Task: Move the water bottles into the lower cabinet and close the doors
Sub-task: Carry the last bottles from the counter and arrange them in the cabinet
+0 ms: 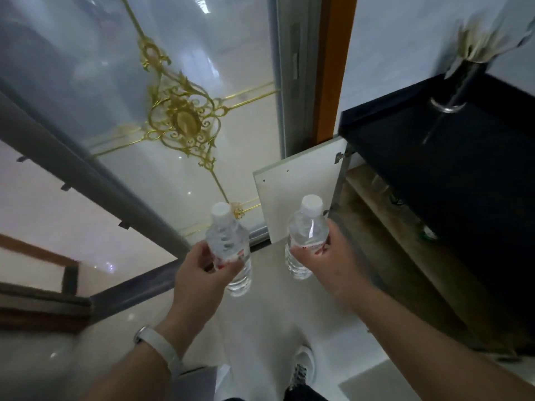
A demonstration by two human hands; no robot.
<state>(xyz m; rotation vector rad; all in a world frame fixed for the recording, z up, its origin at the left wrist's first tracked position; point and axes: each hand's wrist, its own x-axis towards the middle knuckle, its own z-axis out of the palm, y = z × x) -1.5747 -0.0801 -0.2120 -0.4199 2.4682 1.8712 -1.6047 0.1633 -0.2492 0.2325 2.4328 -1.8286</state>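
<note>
Water bottles sit mid-frame, one per hand: left hand (202, 270) wrapped around left bottle (228, 247), white cap up, wristband (157, 347) lower left. Right hand (330, 256) closed around right bottle (307, 235), just in front of open white cabinet door (298, 186). Lower cabinet (405, 241) interior at right, under black countertop (448, 157).

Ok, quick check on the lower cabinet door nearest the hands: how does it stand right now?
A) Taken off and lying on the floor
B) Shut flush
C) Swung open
C: the white cabinet door stands swung out on its hinges, showing the wooden shelf inside, while the left hand and right hand each hold a water bottle.
</note>
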